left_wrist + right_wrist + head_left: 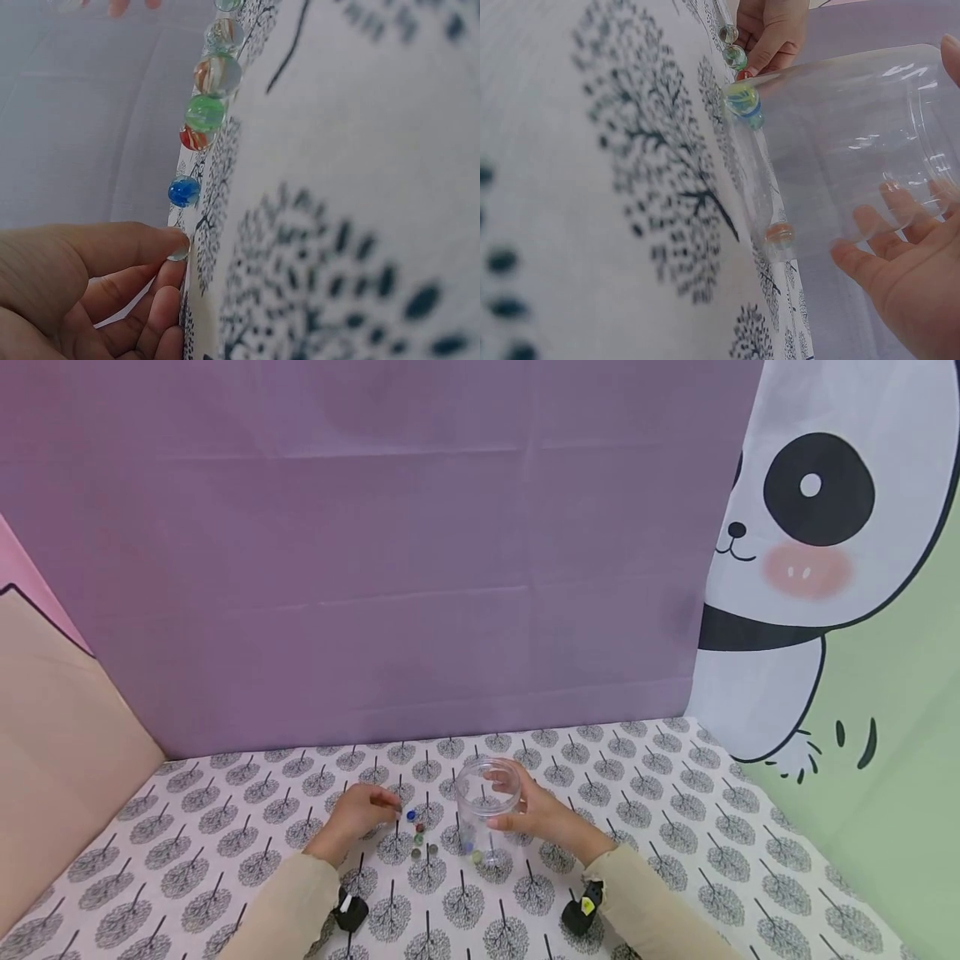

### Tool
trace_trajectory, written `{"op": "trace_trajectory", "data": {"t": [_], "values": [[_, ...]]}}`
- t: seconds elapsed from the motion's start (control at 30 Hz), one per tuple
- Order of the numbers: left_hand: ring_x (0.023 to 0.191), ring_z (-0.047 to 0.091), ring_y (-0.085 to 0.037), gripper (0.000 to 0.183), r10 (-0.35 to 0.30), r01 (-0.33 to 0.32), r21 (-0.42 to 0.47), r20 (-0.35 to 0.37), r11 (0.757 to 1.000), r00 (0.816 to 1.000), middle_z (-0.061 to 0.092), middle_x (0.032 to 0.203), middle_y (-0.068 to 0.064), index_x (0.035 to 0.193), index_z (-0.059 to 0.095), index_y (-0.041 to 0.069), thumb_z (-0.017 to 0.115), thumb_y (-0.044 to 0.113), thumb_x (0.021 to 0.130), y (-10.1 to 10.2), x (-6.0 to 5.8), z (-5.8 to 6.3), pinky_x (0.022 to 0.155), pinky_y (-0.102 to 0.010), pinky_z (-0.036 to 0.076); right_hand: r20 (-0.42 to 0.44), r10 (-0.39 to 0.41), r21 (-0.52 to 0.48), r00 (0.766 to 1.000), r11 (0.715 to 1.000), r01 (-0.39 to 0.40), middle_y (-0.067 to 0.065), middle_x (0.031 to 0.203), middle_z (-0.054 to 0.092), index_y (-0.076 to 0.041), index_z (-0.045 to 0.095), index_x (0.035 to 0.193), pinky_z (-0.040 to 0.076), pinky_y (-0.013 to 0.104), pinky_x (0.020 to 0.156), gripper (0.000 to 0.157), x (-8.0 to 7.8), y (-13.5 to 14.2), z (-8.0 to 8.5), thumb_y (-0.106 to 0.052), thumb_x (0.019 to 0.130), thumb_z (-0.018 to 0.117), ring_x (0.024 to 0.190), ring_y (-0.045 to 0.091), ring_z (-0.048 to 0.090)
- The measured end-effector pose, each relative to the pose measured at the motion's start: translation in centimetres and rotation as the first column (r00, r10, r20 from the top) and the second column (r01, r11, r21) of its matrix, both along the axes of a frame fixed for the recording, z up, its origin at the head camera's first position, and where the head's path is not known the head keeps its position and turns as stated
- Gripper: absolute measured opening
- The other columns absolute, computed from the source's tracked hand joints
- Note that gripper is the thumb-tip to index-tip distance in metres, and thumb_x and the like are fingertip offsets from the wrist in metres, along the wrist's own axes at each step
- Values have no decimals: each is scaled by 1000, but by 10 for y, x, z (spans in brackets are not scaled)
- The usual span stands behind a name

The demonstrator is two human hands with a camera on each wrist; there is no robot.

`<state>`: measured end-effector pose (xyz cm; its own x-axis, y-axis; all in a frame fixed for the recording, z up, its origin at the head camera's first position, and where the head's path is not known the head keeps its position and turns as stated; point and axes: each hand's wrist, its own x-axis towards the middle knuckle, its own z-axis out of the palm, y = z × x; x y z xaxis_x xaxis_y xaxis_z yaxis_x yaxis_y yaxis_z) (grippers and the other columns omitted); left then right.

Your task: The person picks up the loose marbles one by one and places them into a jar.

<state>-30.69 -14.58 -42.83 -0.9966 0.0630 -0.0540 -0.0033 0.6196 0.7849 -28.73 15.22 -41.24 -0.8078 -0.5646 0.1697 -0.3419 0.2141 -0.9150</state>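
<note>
Between thumb and forefinger my left hand (363, 817) pinches a clear marble (178, 250), low at the tabletop. Beside it lie a blue marble (184, 192), a red-streaked marble (193, 138), a green marble (205, 112) and further clear, streaked ones in a loose line. My right hand (542, 810) grips a clear, lidless plastic jar (840, 127) round its upper side, fingers spread on the far wall. The jar stands upright on the cloth. At its bottom sit a yellow-green marble (476, 857), a blue one and an orange-streaked marble (780, 235).
A white cloth (645, 885) printed with grey trees covers the table. A purple curtain (420, 560) hangs along its back edge. On the right is a pale green panel with a panda picture (772, 685), and a beige panel (60, 760) borders the left.
</note>
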Motion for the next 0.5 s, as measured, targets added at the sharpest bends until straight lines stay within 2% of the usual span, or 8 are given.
{"op": "trace_trajectory", "data": {"t": [0.5], "values": [[88,57,-23,17,-10,10,15,12,1000,1000,63,95,-8,100,67,1,65,3,83,-1,0,0,79,-43,48,-5,7,-3,1000,1000,-7,9,149,33,-21,21,146,25,55,108,83,0,2,-2,-33,82,72,136,33,31]]}}
